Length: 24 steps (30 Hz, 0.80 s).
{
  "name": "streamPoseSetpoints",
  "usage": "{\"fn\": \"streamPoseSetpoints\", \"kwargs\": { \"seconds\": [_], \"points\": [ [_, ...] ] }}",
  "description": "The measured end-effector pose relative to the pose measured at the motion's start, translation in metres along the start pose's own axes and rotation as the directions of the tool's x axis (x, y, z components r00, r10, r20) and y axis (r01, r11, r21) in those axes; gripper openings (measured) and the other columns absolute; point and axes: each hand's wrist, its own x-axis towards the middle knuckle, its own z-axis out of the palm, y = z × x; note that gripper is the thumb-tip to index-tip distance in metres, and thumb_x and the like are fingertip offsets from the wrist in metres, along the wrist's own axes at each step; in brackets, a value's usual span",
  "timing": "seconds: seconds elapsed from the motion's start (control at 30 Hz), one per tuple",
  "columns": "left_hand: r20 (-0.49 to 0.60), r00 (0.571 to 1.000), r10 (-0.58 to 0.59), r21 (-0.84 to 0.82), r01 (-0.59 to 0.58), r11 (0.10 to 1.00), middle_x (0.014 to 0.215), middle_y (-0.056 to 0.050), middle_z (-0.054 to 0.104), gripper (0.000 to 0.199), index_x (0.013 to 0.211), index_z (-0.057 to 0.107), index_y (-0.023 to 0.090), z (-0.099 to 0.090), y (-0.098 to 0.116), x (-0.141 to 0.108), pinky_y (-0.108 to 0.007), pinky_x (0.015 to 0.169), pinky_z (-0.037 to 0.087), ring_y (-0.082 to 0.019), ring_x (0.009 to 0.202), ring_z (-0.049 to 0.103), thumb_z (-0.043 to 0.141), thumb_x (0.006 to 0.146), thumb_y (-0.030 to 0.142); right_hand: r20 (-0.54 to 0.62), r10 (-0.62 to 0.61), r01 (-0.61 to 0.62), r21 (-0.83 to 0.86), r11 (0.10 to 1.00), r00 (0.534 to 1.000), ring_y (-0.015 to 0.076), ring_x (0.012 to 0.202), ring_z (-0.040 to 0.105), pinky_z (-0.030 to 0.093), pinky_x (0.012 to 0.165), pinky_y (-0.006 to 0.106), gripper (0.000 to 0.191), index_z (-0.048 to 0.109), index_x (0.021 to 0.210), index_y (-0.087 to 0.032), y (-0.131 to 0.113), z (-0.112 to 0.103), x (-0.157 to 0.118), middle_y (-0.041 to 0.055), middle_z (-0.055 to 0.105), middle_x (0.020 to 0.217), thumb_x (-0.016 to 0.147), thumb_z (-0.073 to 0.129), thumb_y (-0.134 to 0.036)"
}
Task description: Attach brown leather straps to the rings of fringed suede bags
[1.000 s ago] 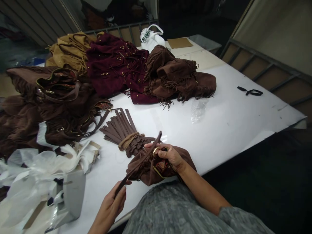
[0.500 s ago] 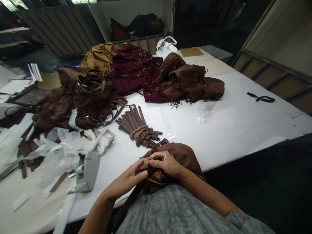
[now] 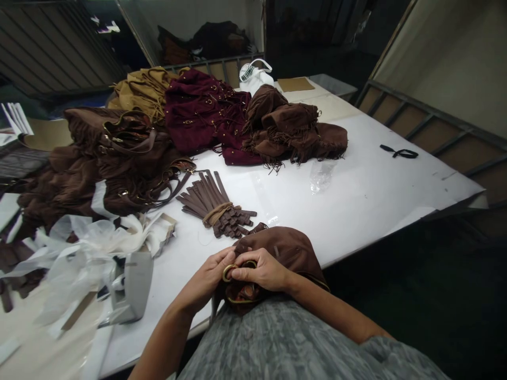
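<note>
A brown handbag (image 3: 291, 245) lies at the table's front edge against my body, its zipped mouth (image 3: 240, 301) open and showing a patterned lining. My right hand (image 3: 265, 270) is closed, thumb and forefinger pinching a brass-coloured ring (image 3: 228, 273) at the bag's mouth. My left hand (image 3: 208, 278) grips the bag just beside that ring, its thumb pressed on the brown material. The fingertips of both hands are partly hidden behind the bag. Just beyond the hands sits a bundle of brown straps (image 3: 216, 206), tied round with a tan band.
Brown fringed bags (image 3: 114, 163) pile up at the left. Burgundy bags (image 3: 198, 111), a mustard bag (image 3: 142, 95) and more brown bags (image 3: 293, 126) fill the back. A grey tape dispenser (image 3: 137, 285) and white tissue (image 3: 87, 248) stand left of me. A black strap (image 3: 398, 152) lies far right.
My view has turned slightly right, so the table things sit further left. My left thumb has risen and closed onto the bag beside the ring. My right hand keeps its pinch.
</note>
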Motion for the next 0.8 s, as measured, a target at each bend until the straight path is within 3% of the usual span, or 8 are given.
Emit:
{"fn": "streamPoseSetpoints", "kwargs": {
  "seconds": [0.13, 0.27, 0.43, 0.57, 0.67, 0.8],
  "points": [
    [-0.14, 0.99, -0.015, -0.023, 0.012, 1.0, 0.061, 0.003, 0.052, 0.048, 0.112, 0.062, 0.014, -0.014, -0.011, -0.008, -0.02, 0.048, 0.036, -0.009, 0.049, 0.043, 0.064, 0.081, 0.051, -0.025, 0.06, -0.059, 0.038, 0.998, 0.998, 0.0228, 0.093, 0.065, 0.049, 0.088, 0.035, 0.039, 0.076, 0.089, -0.015, 0.006, 0.001, 0.003, 0.0065, 0.073, 0.092, 0.068, 0.078, -0.047],
    [-0.316, 0.945, 0.084, 0.092, -0.057, 0.994, 0.063, 0.003, 0.05, 0.042, 0.101, 0.065, 0.014, -0.021, -0.014, -0.024, -0.019, 0.044, 0.031, -0.008, 0.049, 0.04, 0.061, 0.083, 0.052, -0.09, 0.13, -0.128, 0.026, 0.991, 0.987, 0.0192, 0.079, 0.065, 0.051, 0.077, 0.032, 0.039, 0.074, 0.086, -0.013, 0.015, 0.0, 0.004, 0.0053, 0.072, 0.084, 0.069, 0.077, -0.047],
    [-0.362, 0.923, 0.13, 0.247, -0.039, 0.968, 0.068, -0.002, 0.061, 0.039, 0.089, 0.068, 0.015, -0.013, -0.013, -0.034, -0.025, 0.053, 0.044, -0.015, 0.059, 0.054, 0.07, 0.074, 0.052, -0.043, 0.127, -0.127, -0.006, 0.992, 0.991, 0.0157, 0.075, 0.061, 0.048, 0.072, 0.028, 0.033, 0.071, 0.084, -0.013, 0.019, 0.004, 0.006, 0.0027, 0.068, 0.08, 0.073, 0.075, -0.043],
    [-0.347, 0.919, 0.186, 0.31, -0.075, 0.948, 0.069, -0.002, 0.063, 0.031, 0.084, 0.067, 0.016, -0.005, -0.017, -0.03, -0.026, 0.056, 0.046, -0.017, 0.062, 0.056, 0.067, 0.078, 0.047, 0.018, 0.119, -0.118, -0.057, 0.991, 0.993, 0.0141, 0.071, 0.06, 0.047, 0.071, 0.026, 0.03, 0.07, 0.083, -0.013, 0.013, 0.008, 0.007, 0.0003, 0.066, 0.075, 0.073, 0.075, -0.041],
    [-0.377, 0.884, 0.275, 0.35, -0.139, 0.926, 0.071, -0.002, 0.063, 0.027, 0.076, 0.066, 0.018, -0.002, -0.021, -0.031, -0.028, 0.063, 0.049, -0.019, 0.069, 0.058, 0.065, 0.08, 0.045, 0.09, 0.071, -0.063, -0.085, 0.994, 0.993, 0.0171, 0.081, 0.062, 0.048, 0.077, 0.028, 0.032, 0.071, 0.091, -0.014, 0.015, 0.005, 0.005, 0.0024, 0.069, 0.085, 0.073, 0.076, -0.041],
    [-0.405, 0.86, 0.309, 0.354, -0.163, 0.921, 0.07, -0.002, 0.062, 0.03, 0.073, 0.065, 0.02, 0.003, -0.024, -0.04, -0.03, 0.065, 0.051, -0.022, 0.07, 0.059, 0.066, 0.078, 0.049, 0.122, 0.0, 0.016, -0.134, 0.991, 0.993, 0.019, 0.09, 0.065, 0.049, 0.083, 0.029, 0.036, 0.071, 0.107, -0.016, 0.028, 0.003, 0.002, 0.005, 0.072, 0.098, 0.086, 0.062, -0.043]
  ]
}}
